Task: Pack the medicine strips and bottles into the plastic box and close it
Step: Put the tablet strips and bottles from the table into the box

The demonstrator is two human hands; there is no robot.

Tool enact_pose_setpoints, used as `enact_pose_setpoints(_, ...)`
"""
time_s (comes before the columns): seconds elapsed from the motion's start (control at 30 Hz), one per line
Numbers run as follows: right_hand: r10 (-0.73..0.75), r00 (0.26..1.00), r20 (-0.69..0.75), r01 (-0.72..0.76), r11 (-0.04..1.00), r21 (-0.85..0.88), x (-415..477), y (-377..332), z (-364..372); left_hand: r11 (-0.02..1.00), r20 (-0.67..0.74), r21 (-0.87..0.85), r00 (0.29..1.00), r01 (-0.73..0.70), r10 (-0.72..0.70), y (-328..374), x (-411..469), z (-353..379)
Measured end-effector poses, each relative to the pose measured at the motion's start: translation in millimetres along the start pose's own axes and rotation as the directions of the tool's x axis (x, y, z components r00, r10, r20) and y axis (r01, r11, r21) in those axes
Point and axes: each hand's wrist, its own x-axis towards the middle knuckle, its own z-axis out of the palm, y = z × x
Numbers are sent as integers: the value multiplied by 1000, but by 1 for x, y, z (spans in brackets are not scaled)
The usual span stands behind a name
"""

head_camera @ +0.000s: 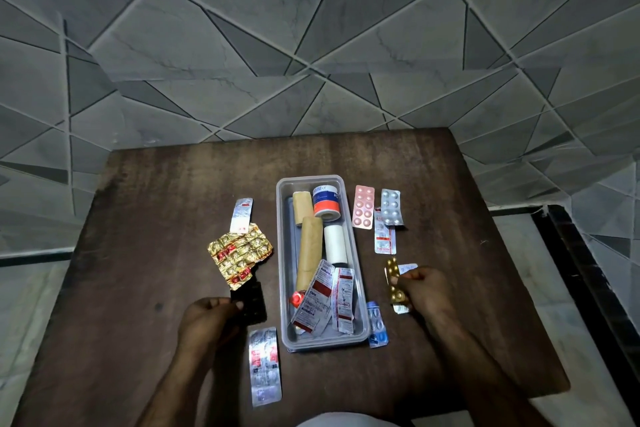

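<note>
An open clear plastic box (360,291) lies lengthwise on the table's middle. Inside are tan rolls, a white roll, a blue-orange tape roll (325,202) and several red-white strips (323,298). My left hand (207,321) pinches a dark strip (252,303) left of the box. My right hand (427,289) grips a gold blister strip (394,279) right of the box. Loose around it: a crumpled gold sheet (239,253), a silver strip (265,366), a small silver strip (241,215), a pink strip (363,206), a grey blister strip (391,206), a white-red strip (384,239), a blue strip (376,326).
The dark wooden table (156,236) stands against a grey tiled wall (311,45). Its edges drop to a pale floor on the left and right. A black frame (588,270) runs along the right side. No lid for the box is in view.
</note>
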Motion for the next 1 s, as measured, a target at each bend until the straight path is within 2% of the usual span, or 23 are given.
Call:
enact_pose_setpoints(0.07,6,999,38,-10,994,106,-3,-10,-5,1000,43,8,999,20,-20,8,-10,-16)
enact_pose_setpoints(0.13,-16,998,66,3,982,191,-10,-25,-10,995,51,99,999,8,-13,19,-15,-31)
enact_pose_setpoints(0.23,-124,991,56,110,971,210,-22,-49,-13,969,37,244,999,-28,20,41,-17,-42)
enact_pose_setpoints(0.33,-217,974,61,200,956,216,-35,-71,-5,922,62,363,991,-135,121,65,-23,-41)
enact_pose_setpoints(0.43,-284,955,83,265,946,188,-42,-83,11,891,85,362,961,-274,262,88,-44,-24)
enact_pose_setpoints(0.47,-300,950,87,284,945,160,-44,-85,16,853,56,390,933,-348,355,94,-51,-14)
enact_pose_setpoints(0.57,-406,911,73,410,911,-49,-47,-90,29,654,-4,551,782,-518,623,106,-68,21)
enact_pose_setpoints(0.67,-533,843,64,526,795,-303,-54,-99,38,512,74,579,666,-634,742,109,-72,58)
enact_pose_setpoints(0.77,-632,765,119,601,636,-484,-56,-105,47,337,223,632,579,-698,784,98,-62,87)
enact_pose_setpoints(0.83,-662,729,174,626,542,-561,-58,-104,53,203,322,713,570,-671,756,89,-53,101)
enact_pose_setpoints(0.87,-668,716,202,632,499,-592,-59,-103,55,166,349,746,591,-645,728,85,-49,105)
enact_pose_setpoints(1.0,-660,702,269,645,429,-632,-62,-101,60,141,383,794,667,-591,639,79,-40,109)
